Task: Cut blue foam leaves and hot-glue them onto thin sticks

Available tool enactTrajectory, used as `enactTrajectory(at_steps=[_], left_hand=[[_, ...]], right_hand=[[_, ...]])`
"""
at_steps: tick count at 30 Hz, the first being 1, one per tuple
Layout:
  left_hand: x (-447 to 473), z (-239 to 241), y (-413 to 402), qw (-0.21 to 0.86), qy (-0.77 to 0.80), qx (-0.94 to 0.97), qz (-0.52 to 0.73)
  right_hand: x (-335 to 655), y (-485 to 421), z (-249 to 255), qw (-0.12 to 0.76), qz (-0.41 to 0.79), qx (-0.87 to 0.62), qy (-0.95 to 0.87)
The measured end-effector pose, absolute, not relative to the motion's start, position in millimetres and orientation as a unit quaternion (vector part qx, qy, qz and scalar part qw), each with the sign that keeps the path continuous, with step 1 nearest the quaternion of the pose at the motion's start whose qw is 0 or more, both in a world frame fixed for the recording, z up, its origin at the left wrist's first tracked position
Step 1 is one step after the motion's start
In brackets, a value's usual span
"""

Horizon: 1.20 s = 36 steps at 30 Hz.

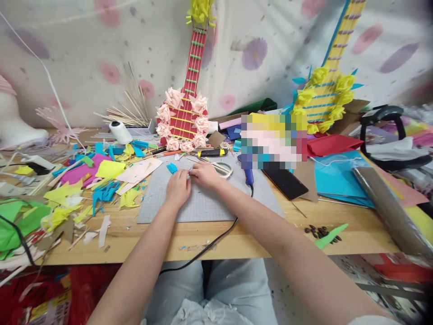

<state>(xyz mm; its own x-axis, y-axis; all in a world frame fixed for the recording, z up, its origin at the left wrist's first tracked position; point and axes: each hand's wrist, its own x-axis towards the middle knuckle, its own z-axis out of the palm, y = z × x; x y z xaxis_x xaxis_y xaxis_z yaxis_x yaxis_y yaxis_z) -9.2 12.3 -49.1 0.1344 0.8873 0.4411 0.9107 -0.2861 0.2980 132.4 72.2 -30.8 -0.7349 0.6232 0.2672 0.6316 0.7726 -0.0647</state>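
1. Head view: my left hand (177,187) rests on the grey cutting mat (203,205). Its fingers are curled in tight, and their tips pinch a small pale piece (190,173).
2. My right hand (204,175) lies just beside the left, meeting it at the fingertips. Its fingers are bent close too and nip the same piece from the other side. The piece is too small to tell what it is made of.
3. The piece sits between my two hands, low over the far part of the mat, near the middle of the wooden table (237,234).
4. The scissors (221,169) lie on the mat just beyond my right hand. A blue scrap (172,168) lies just beyond my left.
5. A blue glue gun (249,176) lies to the right of the scissors. A black cable (203,249) comes out from under my right forearm and drops over the near table edge.
6. Farther back, a red paper guitar (184,119) ringed with pink flowers stands upright against the spotted cloth.
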Motion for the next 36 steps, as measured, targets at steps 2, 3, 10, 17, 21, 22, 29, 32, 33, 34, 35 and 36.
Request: enactTrajectory(at_steps=[2, 3, 10, 17, 21, 22, 29, 32, 33, 34, 35, 36], left_hand=[[-7.9, -50.9, 12.4, 0.006, -0.609, -0.746, -0.269], [-8.8, -51.7, 12.7, 0.008, -0.611, -0.744, -0.270], [-16.3, -54.5, 16.9, 0.023, -0.609, -0.757, -0.235], [-21.0, -60.1, 17.9, -0.077, -0.653, -0.672, -0.341], [-29.9, -61.1, 24.8, -0.145, -0.655, -0.595, -0.442], [-31.9, -60.4, 26.7, -0.172, -0.653, -0.571, -0.466], [-33.7, -44.1, 27.0, -0.483, -0.531, -0.365, -0.593], [-30.8, -38.3, 22.6, -0.528, -0.477, -0.352, -0.607], [-30.1, -37.3, 21.5, -0.535, -0.473, -0.350, -0.607], [-29.5, -36.8, 20.6, -0.540, -0.472, -0.346, -0.605], [-29.3, -36.5, 20.1, -0.546, -0.472, -0.340, -0.603], [-29.3, -36.3, 20.0, -0.554, -0.470, -0.333, -0.600]], right_hand=[[128.3, 65.1, -31.3, 0.150, 0.001, -0.343, -0.927], [126.9, 61.6, -31.6, 0.156, 0.006, -0.348, -0.924], [121.2, 52.9, -39.0, 0.190, 0.025, -0.393, -0.899], [124.0, 60.2, -32.1, 0.285, 0.048, -0.425, -0.858], [168.5, 50.8, -7.8, 0.263, 0.177, -0.501, -0.805], [186.4, 46.8, -1.2, 0.227, 0.227, -0.501, -0.804], [293.5, 33.5, 22.2, 0.065, 0.189, -0.702, -0.684], [294.0, 46.9, 7.3, 0.161, 0.140, -0.747, -0.630], [290.1, 52.9, -0.7, 0.195, 0.160, -0.737, -0.627], [285.7, 59.1, -9.4, 0.215, 0.196, -0.719, -0.631], [281.5, 65.0, -18.3, 0.233, 0.226, -0.708, -0.627], [278.2, 70.2, -26.6, 0.253, 0.236, -0.714, -0.608]])
